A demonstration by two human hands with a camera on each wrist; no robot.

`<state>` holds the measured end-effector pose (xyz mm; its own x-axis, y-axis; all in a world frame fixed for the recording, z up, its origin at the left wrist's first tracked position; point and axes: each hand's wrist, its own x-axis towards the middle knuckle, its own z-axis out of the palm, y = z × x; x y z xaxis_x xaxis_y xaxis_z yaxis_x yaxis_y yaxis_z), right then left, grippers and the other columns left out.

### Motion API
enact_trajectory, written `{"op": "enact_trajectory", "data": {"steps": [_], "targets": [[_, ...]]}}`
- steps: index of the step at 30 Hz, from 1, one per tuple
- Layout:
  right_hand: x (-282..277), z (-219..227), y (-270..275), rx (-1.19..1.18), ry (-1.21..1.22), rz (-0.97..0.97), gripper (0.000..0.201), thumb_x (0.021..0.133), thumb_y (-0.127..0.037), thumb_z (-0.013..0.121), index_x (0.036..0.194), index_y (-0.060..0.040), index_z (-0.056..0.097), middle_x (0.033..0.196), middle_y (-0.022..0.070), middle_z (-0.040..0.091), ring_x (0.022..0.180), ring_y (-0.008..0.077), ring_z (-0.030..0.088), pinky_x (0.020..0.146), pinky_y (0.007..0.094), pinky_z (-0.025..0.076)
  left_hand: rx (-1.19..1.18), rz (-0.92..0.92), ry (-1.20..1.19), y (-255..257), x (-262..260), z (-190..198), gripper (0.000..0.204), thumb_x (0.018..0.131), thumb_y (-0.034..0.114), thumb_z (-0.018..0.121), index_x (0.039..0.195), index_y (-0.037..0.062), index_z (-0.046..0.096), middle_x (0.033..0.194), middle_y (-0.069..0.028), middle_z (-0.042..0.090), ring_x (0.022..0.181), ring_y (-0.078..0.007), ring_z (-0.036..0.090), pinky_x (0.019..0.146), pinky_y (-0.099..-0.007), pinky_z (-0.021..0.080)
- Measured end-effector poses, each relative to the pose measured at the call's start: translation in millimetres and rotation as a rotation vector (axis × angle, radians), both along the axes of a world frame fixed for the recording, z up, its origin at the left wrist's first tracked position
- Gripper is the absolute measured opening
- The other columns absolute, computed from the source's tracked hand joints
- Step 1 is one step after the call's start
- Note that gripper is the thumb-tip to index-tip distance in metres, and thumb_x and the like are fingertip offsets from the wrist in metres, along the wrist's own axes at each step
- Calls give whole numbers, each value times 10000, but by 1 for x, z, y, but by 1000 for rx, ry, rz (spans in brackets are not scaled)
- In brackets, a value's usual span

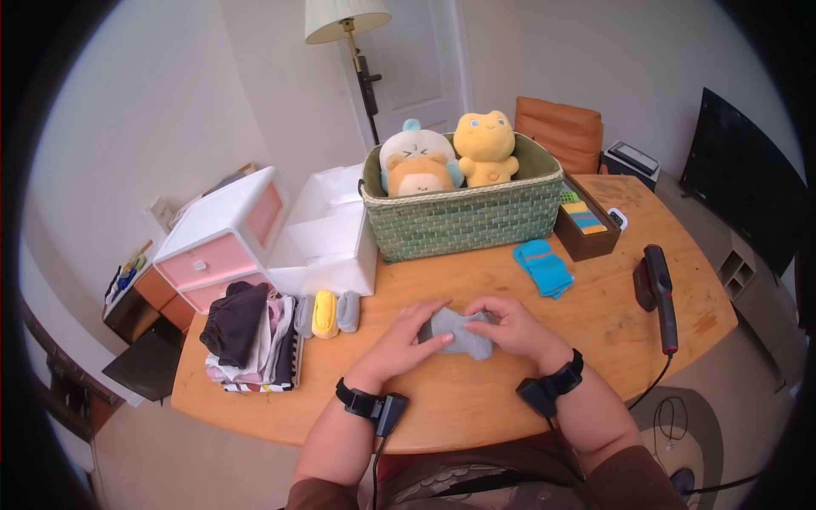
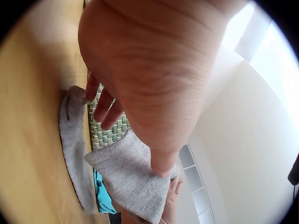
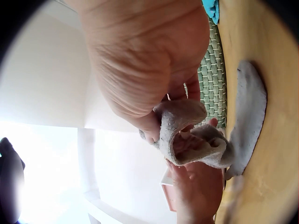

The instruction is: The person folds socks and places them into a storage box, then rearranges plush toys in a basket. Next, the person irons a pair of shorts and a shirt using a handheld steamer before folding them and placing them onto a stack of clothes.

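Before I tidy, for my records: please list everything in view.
Table: one, wooden, centre.
Basket: one, green, far side.
Plush toys: three, yellow, tan, white, in basket.
Drawer unit: one, white, pink, left.
Bins: apparently two, white, beside basket.
Clothes stack: one, mixed colours, left.
Rolled bundles: three, two grey, one yellow, left.
Folded fabric: one, blue, before basket.
Box: one, brown, beside basket.
Appliance: one, black, right.
Lamp: one, cream, behind.
Door: one, white, behind.
Chair: one, orange, behind.
Screen: one, black, right.
Socks: apparently two, grey, one held, one on table.
Wrist devices: two, black, on wrists.
Left hand and right hand: two, holding a sock.
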<state>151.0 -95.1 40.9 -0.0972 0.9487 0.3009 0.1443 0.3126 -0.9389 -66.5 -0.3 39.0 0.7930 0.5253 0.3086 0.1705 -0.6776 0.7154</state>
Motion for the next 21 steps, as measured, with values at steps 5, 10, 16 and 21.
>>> {"op": "enact_trajectory", "data": {"steps": [5, 10, 16, 21], "targets": [[0, -6, 1, 27, 26, 31, 160, 900, -41, 681, 1055, -31, 642, 951, -6, 631, 895, 72, 567, 779, 248, 466, -66, -79, -179, 7, 2, -9, 414, 890, 249, 715, 1216, 42, 566, 1257, -159, 567, 1211, -271, 503, 1012, -367, 414], [3, -2, 4, -97, 63, -113, 154, 909, -64, 682, 1048, -32, 625, 931, -18, 627, 832, 45, 570, 706, 219, 475, -454, -37, -192, 8, -2, -7, 227, 926, 184, 687, 1054, 46, 558, 1044, -47, 614, 945, -115, 562, 812, -263, 464], [14, -22, 18, -99, 15, -203, 155, 895, -129, 697, 963, -3, 637, 811, -10, 629, 745, 59, 554, 642, 246, 467, -555, 133, -270, 13, 4, -13, 201, 945, 184, 670, 1047, 61, 549, 825, 43, 574, 723, -29, 512, 619, -197, 420], [16, -21, 17, -128, -248, -295, 182, 872, -157, 704, 931, 2, 638, 786, 83, 659, 737, 147, 610, 662, 303, 486, -515, 224, -141, 12, 1, -8, 266, 948, 198, 666, 1129, 53, 536, 776, 41, 547, 657, -36, 489, 578, -193, 401]]}}
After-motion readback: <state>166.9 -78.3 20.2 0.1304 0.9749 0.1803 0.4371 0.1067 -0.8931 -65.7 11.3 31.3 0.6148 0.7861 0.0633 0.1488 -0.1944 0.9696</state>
